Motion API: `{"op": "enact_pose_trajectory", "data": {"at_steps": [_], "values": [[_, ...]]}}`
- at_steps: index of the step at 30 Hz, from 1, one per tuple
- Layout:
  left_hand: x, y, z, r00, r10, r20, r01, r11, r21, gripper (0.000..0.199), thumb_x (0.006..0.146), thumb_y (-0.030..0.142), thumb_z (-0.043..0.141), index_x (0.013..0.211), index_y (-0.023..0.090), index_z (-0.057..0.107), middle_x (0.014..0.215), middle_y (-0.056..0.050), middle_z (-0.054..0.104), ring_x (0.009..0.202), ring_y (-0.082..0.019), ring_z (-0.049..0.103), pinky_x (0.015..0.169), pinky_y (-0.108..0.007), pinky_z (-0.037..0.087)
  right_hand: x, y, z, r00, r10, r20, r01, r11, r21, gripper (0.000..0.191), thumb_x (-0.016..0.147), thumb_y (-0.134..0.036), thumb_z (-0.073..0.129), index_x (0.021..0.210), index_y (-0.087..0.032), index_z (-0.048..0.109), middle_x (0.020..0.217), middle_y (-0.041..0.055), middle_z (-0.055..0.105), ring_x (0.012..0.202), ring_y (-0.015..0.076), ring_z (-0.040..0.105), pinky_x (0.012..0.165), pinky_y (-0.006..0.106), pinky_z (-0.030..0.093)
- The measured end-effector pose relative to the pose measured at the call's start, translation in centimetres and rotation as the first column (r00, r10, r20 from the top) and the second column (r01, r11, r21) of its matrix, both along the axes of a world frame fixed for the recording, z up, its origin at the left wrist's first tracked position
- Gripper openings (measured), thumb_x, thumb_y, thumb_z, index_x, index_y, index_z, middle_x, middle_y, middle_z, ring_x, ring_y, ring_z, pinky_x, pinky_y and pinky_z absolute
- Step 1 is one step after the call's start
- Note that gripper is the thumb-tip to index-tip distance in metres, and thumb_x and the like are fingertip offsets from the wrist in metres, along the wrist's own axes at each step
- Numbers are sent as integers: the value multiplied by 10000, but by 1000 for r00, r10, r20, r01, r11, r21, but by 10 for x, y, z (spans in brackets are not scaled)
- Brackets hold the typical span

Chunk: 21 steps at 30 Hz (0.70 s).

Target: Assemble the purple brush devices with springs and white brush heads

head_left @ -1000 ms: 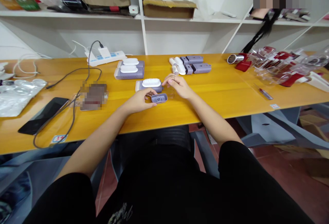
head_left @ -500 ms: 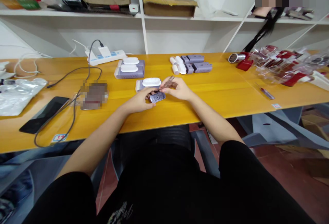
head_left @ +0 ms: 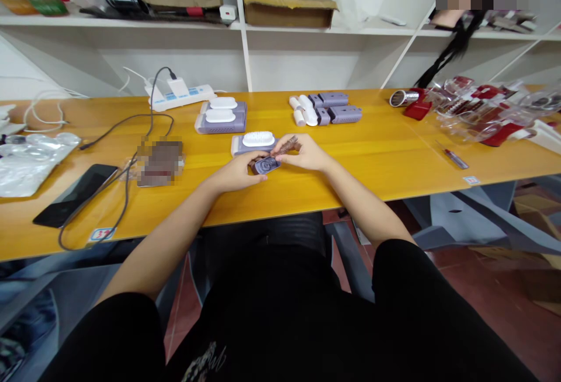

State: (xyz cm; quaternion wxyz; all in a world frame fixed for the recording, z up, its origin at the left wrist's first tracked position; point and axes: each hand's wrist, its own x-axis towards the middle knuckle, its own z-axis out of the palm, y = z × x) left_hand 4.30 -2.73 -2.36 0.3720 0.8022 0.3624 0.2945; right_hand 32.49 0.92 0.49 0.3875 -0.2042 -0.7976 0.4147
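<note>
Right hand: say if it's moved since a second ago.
Yes: judged against the white bristled brush, the right hand has shifted toward the table's near edge, mainly at its fingers.

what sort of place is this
Probably a small workshop: the left hand holds a small purple part, purple casings lie grouped beyond, and a numbered label sits at the front edge of the yellow table.
</note>
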Motion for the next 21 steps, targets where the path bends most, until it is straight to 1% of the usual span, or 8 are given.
{"op": "enact_pose_trajectory", "data": {"at_steps": [3,5,7,11,16,21], "values": [[0,-1,1,1000,21,-1,-21,1000,-11,759,864,463,886,1529,160,683,1428,-194,799,1224,-354,797,1118,-552,628,1,-1,1,1000,-14,16,14,1000,18,387,925,-502,968,1056,-173,812,1046,103,887,948,211,833,954,370,674],[0,-1,1,1000,19,10,-19,1000,-14,744,864,455,892,1518,165,688,1424,-191,798,1222,-350,795,1113,-544,630,1,-2,2,999,-31,27,29,999,40,359,934,-481,956,1053,-176,809,1034,95,881,947,212,825,952,371,662],[0,-1,0,999,4,38,-3,1000,-21,751,865,444,899,1534,181,683,1441,-183,794,1250,-348,790,1131,-540,624,1,-2,3,999,-39,36,37,997,61,329,946,-461,937,1052,-178,806,1019,86,872,941,212,814,947,372,650],[-1,2,-3,996,-12,85,16,999,-41,850,866,447,916,1634,209,640,1498,-178,780,1331,-362,774,1201,-569,594,-1,-3,2,998,-45,52,40,994,99,315,952,-463,912,1046,-186,797,1009,65,847,936,208,788,948,373,630],[-2,5,-5,997,-5,78,9,999,-42,841,850,483,927,1606,198,695,1602,-192,739,1370,-384,759,1248,-618,561,-2,-3,3,995,-76,65,69,992,110,350,944,-505,907,1024,-194,767,976,44,813,906,199,747,925,361,606],[-2,5,-3,997,-5,82,11,997,-72,861,845,498,931,1610,180,695,1580,-196,754,1355,-382,765,1223,-607,582,-2,-5,6,991,-106,85,93,985,143,321,954,-477,885,998,-200,728,952,33,771,896,199,708,898,356,572]]}}
